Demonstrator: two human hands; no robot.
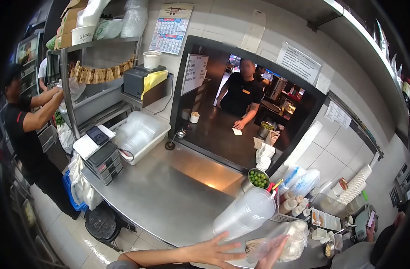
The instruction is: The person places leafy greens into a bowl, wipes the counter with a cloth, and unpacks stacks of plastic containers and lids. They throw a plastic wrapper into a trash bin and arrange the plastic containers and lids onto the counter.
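Note:
My left hand (212, 252) is at the bottom of the view with its fingers spread, just below a tall stack of clear plastic tubs (247, 210) leaning on the steel counter. To its right, my right hand (276, 253) holds a clear, rounded piece of plastic (261, 251), perhaps a lid or tub; its exact kind is hard to make out. A clear bag with white contents (295, 242) sits right behind that hand. Between the hands lies a small brownish item (253, 244), partly hidden.
Steel counter (164, 201) extends left to a white basin of plastic containers (137, 134) and small drawers (104, 163). A pot of green limes (258, 178), sauce bottles (294, 206) and condiment trays (326, 219) stand right. People stand left, right and beyond the pass window (205, 130).

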